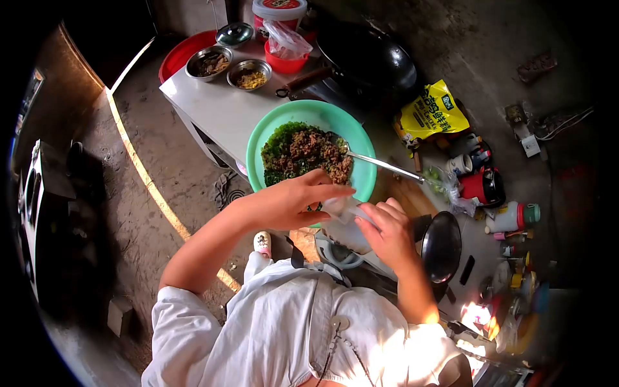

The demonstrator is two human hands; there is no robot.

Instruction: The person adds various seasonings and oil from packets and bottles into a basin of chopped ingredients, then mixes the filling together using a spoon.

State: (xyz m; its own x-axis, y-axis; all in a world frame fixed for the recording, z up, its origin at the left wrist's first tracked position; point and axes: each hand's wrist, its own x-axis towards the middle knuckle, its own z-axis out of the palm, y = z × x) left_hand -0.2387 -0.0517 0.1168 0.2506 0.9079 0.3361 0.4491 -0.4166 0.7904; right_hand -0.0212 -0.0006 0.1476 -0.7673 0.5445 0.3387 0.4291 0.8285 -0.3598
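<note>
Both hands are together at the near rim of a green bowl (256,124), around a translucent plastic bag (348,227) with something pale inside. My right hand (389,231) grips the bag's side between thumb and fingers. My left hand (298,198) is at the bag's top, index finger stretched over it and thumb below, the bag's edge between them. The bowl holds brown crumbled filling (313,149) and chopped greens (277,138). A metal spoon (387,166) rests in it, handle pointing right. What exactly fills the bag cannot be made out.
Two metal bowls (250,75) of ingredients stand on the white table (200,106). Behind the green bowl is a black wok (367,61). To the right are a yellow packet (431,115), a dark pan (442,246), and several jars and bottles (506,217).
</note>
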